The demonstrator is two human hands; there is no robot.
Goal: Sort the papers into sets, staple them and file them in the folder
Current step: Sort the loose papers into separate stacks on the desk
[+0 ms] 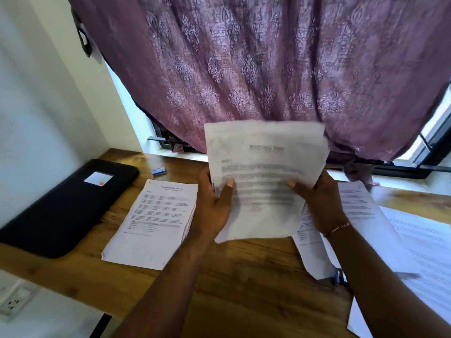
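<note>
Behind the table (pixel 244 276) hangs a big purple curtain (pixel 268 57). On the left side of the wooden table lies a black folder (pixel 61 208), shut and flat. Loose papers (pixel 415 240) are spread over the right side. A neat pile of papers (pixel 156 220) lies just beside the folder. A blurry bunch of papers (pixel 263 167) is held up above the middle of the table. The left grip (pixel 212 206) pinches its left edge, thumb on the front. The right grip (pixel 317 201) pinches its right edge the same way. A small blue box (pixel 158 171) sits behind the pile.
</note>
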